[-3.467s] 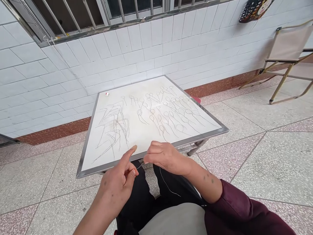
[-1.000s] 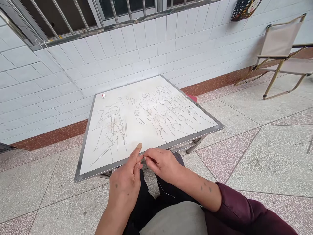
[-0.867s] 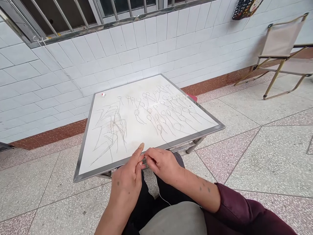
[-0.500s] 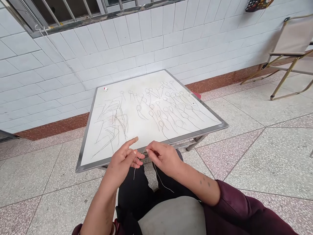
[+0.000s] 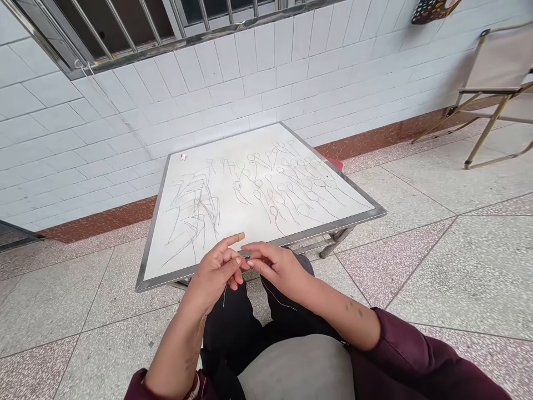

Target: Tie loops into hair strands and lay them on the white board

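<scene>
My left hand (image 5: 219, 272) and my right hand (image 5: 283, 269) meet just above my lap, at the table's front edge. Between their fingertips runs a thin wire (image 5: 278, 300), pale against my dark trousers. My left thumb presses it against the fingers, while that index finger points outward with a tan cover on its tip. Thumb and fingers of my right hand pinch the wire too. One end hangs below each hand; the part at the fingertips is mostly hidden. On the white table (image 5: 250, 222) lie several looped wires (image 5: 273, 211) with tails.
A loose heap of bent, unlooped wires (image 5: 197, 208) covers the table's left side. A small white-and-red object (image 5: 183, 157) sits at the far left corner. The tiled wall (image 5: 233, 94) stands behind the table, and a folding chair (image 5: 493, 66) is at the right.
My hands have come together, and my left thumb and fingers have closed on the wire. The fingers of my right hand have stretched out somewhat. The view has shifted slightly.
</scene>
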### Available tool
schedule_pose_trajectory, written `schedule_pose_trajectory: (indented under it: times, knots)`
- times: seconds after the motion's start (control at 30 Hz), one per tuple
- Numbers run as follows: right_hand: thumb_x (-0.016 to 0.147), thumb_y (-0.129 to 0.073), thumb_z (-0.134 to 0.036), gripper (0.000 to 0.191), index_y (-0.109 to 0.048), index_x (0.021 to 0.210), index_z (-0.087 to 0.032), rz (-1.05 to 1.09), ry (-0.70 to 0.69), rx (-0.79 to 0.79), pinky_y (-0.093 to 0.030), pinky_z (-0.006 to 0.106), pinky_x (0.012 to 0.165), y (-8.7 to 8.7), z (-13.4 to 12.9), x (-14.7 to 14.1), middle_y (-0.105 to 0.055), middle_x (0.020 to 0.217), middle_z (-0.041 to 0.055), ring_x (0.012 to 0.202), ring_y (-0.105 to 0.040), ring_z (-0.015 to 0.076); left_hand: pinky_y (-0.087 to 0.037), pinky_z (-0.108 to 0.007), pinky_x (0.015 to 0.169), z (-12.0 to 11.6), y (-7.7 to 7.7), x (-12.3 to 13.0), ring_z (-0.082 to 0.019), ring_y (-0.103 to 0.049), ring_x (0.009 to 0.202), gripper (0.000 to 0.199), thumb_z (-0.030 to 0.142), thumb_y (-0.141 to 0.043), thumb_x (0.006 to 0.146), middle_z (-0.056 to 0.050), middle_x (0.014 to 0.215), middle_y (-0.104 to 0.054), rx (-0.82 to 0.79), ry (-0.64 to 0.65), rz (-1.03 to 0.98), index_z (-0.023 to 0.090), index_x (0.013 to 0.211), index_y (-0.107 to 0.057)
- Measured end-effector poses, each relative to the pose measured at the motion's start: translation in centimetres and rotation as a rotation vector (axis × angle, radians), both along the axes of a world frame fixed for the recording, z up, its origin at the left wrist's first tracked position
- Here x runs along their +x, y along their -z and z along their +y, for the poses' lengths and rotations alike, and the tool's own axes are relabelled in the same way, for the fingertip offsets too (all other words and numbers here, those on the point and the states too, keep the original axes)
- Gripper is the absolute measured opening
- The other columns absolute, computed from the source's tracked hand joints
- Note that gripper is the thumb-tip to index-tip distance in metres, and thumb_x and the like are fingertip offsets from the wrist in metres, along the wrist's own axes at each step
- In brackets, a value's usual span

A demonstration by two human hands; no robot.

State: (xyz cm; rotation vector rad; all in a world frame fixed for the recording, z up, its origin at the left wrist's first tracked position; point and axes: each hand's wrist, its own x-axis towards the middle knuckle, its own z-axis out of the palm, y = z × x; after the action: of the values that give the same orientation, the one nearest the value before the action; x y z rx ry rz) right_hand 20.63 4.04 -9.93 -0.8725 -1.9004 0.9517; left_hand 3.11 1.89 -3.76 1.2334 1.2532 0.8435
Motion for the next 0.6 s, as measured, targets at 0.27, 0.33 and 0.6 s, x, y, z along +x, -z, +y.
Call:
schedule_pose_trajectory:
  times: [0.27,0.33,0.6]
  knots:
    - [0.091,-0.057,-0.014,0.013,-0.067,0.093,-0.022,0.114,0.018,-0.067,-0.05,0.028,0.077,0.1,-0.7,-0.6,-0.073,0.09,0.0007,0.085,-0.067,0.0152,-0.043,-0.023,0.047,-0.3,0.3,0.5,-0.011,-0.053,0.056,0.054,0.035,-0.06,0.086,0.001,0.077,-0.059,0.063,-0.02,0.145,0.02,0.137,-0.051]
    - [0.09,-0.059,-0.014,0.016,-0.067,0.101,-0.022,0.137,0.008,-0.074,-0.052,0.028,0.078,0.3,-0.9,-0.8,-0.072,0.093,0.0016,0.087,-0.067,0.0156,-0.044,-0.023,0.049,-0.3,0.3,0.6,-0.011,-0.052,0.055,0.052,0.033,-0.059,0.086,0.002,0.075,-0.059,0.083,-0.048,0.142,0.02,0.136,-0.052]
    - [0.096,-0.052,-0.015,0.018,-0.065,0.106,-0.022,-0.011,0.07,0.139,-0.053,0.027,0.073,1.3,-1.4,-1.1,-0.07,0.09,0.0025,0.082,-0.065,0.0152,-0.044,-0.024,0.05,-0.2,0.4,0.6,-0.011,-0.053,0.055,0.053,0.03,-0.062,0.083,0.002,0.073,-0.061,0.072,-0.109,0.106,0.02,0.134,-0.055]
